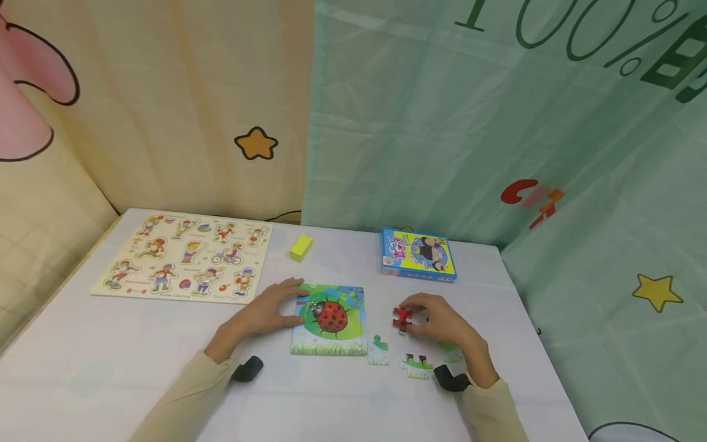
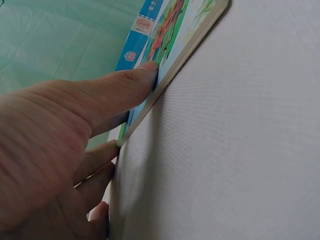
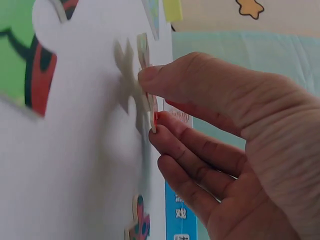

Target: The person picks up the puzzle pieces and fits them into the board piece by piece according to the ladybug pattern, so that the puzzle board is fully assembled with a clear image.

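On the table in front of me is a square ladybug puzzle board (image 1: 328,350) with a grass strip along its near side. My left hand (image 1: 269,309) rests at its left edge; the left wrist view has the thumb (image 2: 132,82) on the board's rim and the other fingers lower along the edge. Right of the board, my right hand (image 1: 444,320) pinches a red and black jigsaw piece (image 1: 402,318) between thumb and fingers. Seen edge-on in the right wrist view, that piece (image 3: 143,47) casts a shadow on the table. Loose jigsaw pieces (image 1: 418,367) lie near this hand, one partly hidden below it.
Another loose piece (image 1: 378,352) lies beside the board's lower right corner. A blue and yellow box (image 1: 418,255) stands at the back right, a yellow block (image 1: 301,248) at the back middle. A large cream picture board (image 1: 179,258) fills the back left. Printed curtains (image 1: 414,135) hang behind the table.
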`<state>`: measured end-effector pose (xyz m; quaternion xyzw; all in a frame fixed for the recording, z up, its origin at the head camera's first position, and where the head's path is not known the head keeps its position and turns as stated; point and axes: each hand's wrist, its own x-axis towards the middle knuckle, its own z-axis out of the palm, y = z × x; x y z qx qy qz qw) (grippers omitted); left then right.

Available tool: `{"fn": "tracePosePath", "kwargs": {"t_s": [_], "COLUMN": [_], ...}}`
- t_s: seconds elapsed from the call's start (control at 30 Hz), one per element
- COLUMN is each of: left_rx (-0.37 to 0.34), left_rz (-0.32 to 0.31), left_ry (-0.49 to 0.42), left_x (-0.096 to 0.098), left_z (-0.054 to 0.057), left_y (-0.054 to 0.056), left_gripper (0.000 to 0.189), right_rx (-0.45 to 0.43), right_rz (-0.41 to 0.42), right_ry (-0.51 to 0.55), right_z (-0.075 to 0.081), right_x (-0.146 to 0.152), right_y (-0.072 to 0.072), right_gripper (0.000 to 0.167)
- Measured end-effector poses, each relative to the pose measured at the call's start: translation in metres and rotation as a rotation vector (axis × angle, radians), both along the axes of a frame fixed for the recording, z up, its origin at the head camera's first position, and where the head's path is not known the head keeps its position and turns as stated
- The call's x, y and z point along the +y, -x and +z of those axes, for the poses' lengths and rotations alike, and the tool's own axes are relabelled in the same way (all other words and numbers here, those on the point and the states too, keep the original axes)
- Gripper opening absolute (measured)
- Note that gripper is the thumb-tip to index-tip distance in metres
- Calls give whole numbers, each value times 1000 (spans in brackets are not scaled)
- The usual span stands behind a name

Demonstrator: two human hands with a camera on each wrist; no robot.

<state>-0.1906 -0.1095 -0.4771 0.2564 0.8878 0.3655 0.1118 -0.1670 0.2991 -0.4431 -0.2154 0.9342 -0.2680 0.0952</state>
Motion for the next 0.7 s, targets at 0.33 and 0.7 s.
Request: {"fn": "tracePosePath", "kwargs": {"t_s": [0.33, 0.7], "left_rx": [17, -2], "left_rz": [-9, 8], "left_ry": [3, -1], "left_x": [0, -1], "left_z": [1, -1], "left_y": [0, 0], "left_gripper": [58, 59], "right_rx": [51, 115], "right_rz": [72, 178], "right_ry": [47, 35], "right_z": [1, 0], "right_x": [-27, -64], "right_y": [9, 15], "right_gripper": [36, 33]}}
